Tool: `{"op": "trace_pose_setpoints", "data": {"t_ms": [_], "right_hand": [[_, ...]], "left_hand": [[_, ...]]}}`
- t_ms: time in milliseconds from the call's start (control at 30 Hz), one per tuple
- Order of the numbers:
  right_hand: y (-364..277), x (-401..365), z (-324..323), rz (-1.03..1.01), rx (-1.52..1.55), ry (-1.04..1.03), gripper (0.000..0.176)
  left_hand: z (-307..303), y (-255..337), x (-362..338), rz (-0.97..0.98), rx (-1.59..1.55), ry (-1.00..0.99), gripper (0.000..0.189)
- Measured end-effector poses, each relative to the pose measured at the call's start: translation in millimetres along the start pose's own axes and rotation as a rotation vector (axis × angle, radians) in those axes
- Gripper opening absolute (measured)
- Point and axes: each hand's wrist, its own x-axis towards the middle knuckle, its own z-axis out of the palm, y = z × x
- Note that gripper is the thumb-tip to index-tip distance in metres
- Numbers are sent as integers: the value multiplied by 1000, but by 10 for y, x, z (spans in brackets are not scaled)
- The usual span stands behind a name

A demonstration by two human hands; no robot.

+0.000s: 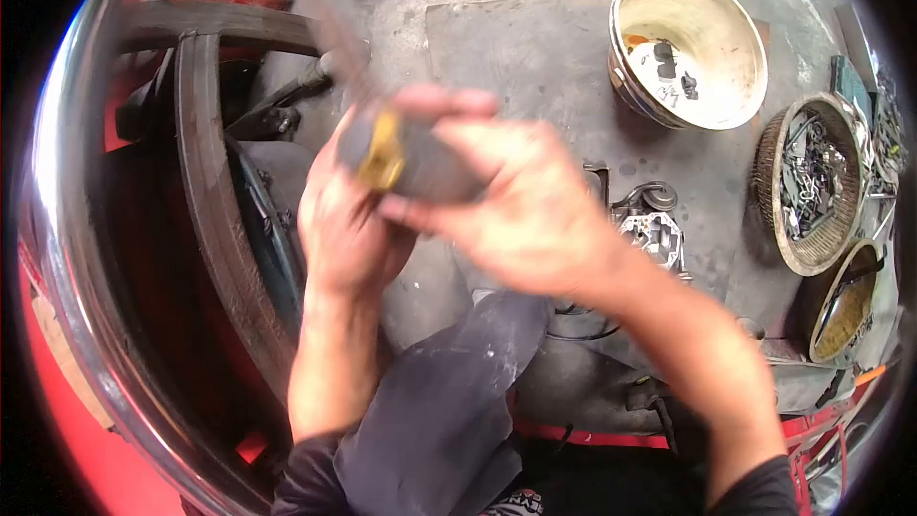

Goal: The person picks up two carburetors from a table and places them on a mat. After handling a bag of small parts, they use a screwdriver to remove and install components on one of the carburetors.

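Note:
My right hand [525, 196] is closed around a dark grey rounded piece with a yellow band [384, 153], held in front of me and smeared by motion. Directly behind and below this piece is my left hand [334, 215], closed, its fingers largely hidden; I cannot tell what it grips. A long, narrow brownish strip [330, 19], also blurred, runs up and left from where the hands meet. Under my right forearm, an open metal casting [654, 237] with cavities lies on the floor beside a round dark part [659, 195].
A dark welded frame [205, 134] and a curved chrome bar [57, 162] stand at the left. On the right are a white bucket [716, 100], a basket [769, 172] of small metal parts and a basin [820, 334]. My clothed knee [430, 401] is below the hands.

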Motion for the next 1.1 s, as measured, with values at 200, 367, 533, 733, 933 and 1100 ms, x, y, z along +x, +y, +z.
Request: {"op": "trace_pose_setpoints", "data": {"t_ms": [200,367,533,733,933,1100], "right_hand": [[720,-575,29,39,446,497,9],[933,-851,399,-22,368,617,12],[1065,-830,473,-9,303,620,12],[1037,-858,474,-45,365,653,10],[1036,-848,428,-47,443,685,10],[1074,-877,374,-29,489,661,10]], "left_hand": [[-649,100,-360,15,234,541,34],[-889,-56,-556,-69,420,593,35],[-1004,-169,-613,-183,523,536,38],[-1098,-210,-678,-214,563,520,37],[-1010,-247,-656,-208,572,521,34],[-972,-257,-642,-231,585,512,33]]}}
